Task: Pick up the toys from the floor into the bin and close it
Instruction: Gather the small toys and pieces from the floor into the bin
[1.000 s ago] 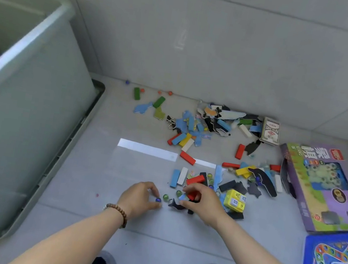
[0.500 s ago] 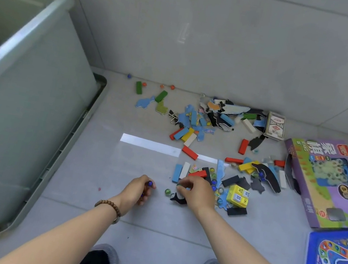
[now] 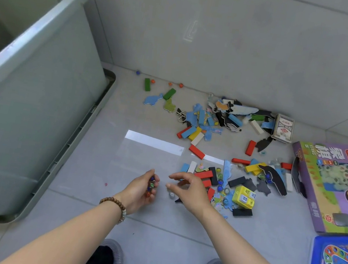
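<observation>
Several marbles point(image 3: 151, 185) stacked vertically in left hand point(image 3: 142, 189).

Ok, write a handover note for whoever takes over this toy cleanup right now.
Left hand: cupped shut on several small glass marbles.
Right hand: open and empty, fingers spread just above the floor beside the left.
Large grey-green plastic bin: at the left, open, standing on its lid.
Done: a handful of marbles gathered; none seen dropped in yet.
Left: coloured wooden blocks, puzzle pieces, yellow cube, card deck, purple game box, then close the bin.
</observation>
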{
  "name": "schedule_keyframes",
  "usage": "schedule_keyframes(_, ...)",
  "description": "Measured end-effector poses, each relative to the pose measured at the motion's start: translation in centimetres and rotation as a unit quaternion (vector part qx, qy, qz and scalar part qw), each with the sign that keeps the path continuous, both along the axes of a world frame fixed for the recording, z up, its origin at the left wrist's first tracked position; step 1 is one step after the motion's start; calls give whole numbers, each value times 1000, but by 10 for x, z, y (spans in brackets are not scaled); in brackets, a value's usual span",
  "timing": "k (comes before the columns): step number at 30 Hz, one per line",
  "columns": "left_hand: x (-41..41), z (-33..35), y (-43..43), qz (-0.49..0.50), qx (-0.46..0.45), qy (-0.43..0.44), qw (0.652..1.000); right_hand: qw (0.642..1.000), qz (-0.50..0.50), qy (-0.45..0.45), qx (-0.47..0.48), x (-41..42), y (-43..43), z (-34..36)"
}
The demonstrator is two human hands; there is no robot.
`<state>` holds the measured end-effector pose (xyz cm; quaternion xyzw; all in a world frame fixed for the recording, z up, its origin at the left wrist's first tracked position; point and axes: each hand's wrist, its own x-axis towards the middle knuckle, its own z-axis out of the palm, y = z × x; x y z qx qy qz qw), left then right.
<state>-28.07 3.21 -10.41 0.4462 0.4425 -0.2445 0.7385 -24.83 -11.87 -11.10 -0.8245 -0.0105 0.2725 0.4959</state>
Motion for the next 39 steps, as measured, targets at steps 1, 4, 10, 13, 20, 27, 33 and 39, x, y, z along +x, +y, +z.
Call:
schedule_keyframes(1,0,-2,3,-15,37,-5,999,1000,17,-9,-22,-1,1,-3)
schedule_keyframes(4,-5,-8,12,-48,133,-31,990,993,91,-34,-70,-7,9,-12)
schedule_keyframes(10,-14,-13,18,27,85,-45,995,985,85,-78,-129,-11,13,-21)
schedule_keyframes(13,-10,-9,12,65,2,-43,997,999,-39,-15,-31,-7,12,-14)
schedule_keyframes(20,9,4,-24,59,-128,-36,989,988,-53,11,142,6,4,25)
schedule_keyframes(27,44,21,-45,-5,17,-13,1000,968,-246,-48,33,14,-91,2)
schedule_keyframes(33,68,29,-64,-50,49,-27,997,972,-223,-74,-26,-4,-136,-14)
schedule_keyframes(39,70,24,-81,-66,60,-22,996,986,-144,-65,-51,-5,-137,-21)
